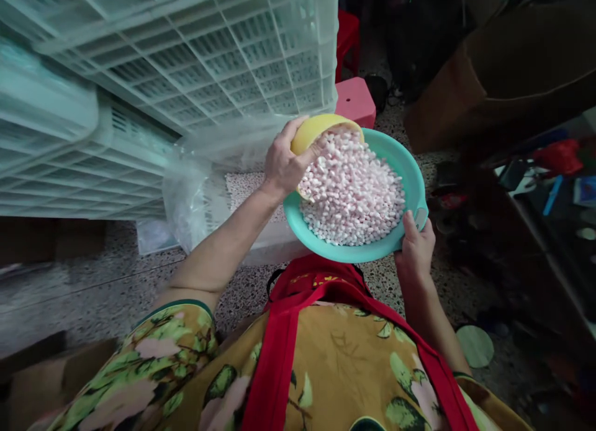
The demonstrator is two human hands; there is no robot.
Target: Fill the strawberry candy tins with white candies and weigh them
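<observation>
My left hand grips a yellow bowl, thumb over its rim. The bowl is tipped on its side, its mouth facing the pale pink pellets heaped in a turquoise basin. Pellets fill the bowl's mouth and run together with the heap; I cannot tell whether they are flowing in or out. At the basin's lower right, my right hand clasps the rim, with the thumb on top near a small label. Beneath the basin, more of the same pellets lie in a crate lined with clear plastic.
Stacked white plastic crates rise close on the left. A pink stool and a red stool stand beyond the basin. An open cardboard box is at the right, above a cluttered dark area. The floor is speckled.
</observation>
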